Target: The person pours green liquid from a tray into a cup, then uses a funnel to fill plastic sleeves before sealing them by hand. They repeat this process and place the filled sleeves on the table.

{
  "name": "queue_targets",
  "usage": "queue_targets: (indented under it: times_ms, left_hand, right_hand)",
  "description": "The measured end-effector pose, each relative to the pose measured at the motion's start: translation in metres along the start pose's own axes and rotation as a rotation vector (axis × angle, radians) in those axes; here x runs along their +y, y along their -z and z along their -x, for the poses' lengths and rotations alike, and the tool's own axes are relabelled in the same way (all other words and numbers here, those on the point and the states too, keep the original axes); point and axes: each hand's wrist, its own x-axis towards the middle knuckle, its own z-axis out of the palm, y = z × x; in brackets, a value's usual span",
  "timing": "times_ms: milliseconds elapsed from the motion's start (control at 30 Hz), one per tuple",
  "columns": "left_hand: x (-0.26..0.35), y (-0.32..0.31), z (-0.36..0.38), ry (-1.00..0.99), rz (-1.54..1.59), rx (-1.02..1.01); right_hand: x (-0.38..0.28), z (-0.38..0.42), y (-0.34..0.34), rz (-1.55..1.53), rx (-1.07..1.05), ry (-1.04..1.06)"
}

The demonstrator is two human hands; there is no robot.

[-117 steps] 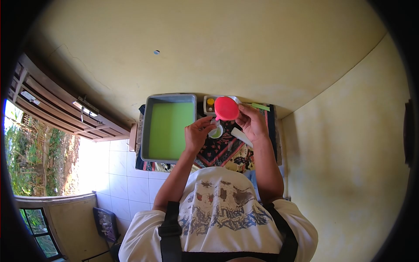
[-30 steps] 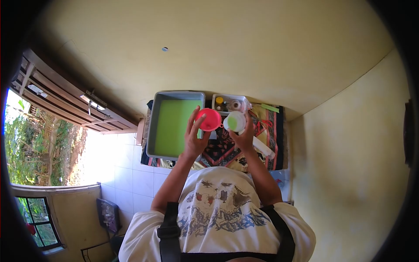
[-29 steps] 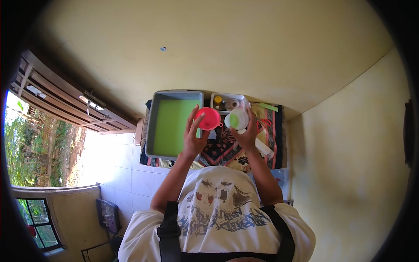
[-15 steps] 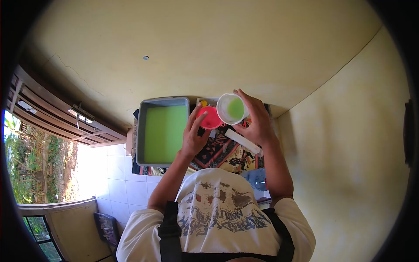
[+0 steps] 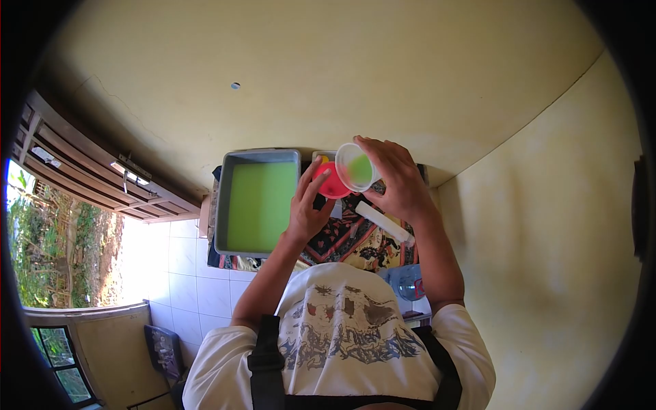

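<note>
My left hand (image 5: 309,207) has its fingers curled round the rim of a red funnel (image 5: 333,183). In my right hand (image 5: 402,179) is a clear plastic cup (image 5: 344,158), gripped by its far side and tilted left so that its mouth overlaps the funnel. Some light green liquid (image 5: 359,169) lies in the cup. Whatever is under the funnel is hidden by my hand and the cup. Left of my hands stands a large grey rectangular tub (image 5: 223,205) holding the same green liquid.
A patterned dark cloth (image 5: 362,249) covers the table under my hands. On it lies a long white object (image 5: 383,222), below the cup. A pale container (image 5: 321,155) with something yellow sits behind the funnel. A large clear bluish bottle (image 5: 408,281) is at the right near my body. The wall rises behind.
The cup has tipped further to the left and now covers more of the funnel. Its green liquid has shifted and looks less. My left hand still holds the funnel.
</note>
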Motion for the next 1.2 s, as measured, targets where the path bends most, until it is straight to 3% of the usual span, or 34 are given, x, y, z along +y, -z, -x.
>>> queue_targets:
  times_ms: [1200]
  left_hand:
    - [-0.009, 0.005, -0.009, 0.007, 0.043, -0.043]
  right_hand:
    - [-0.002, -0.02, -0.002, 0.126, -0.082, 0.072]
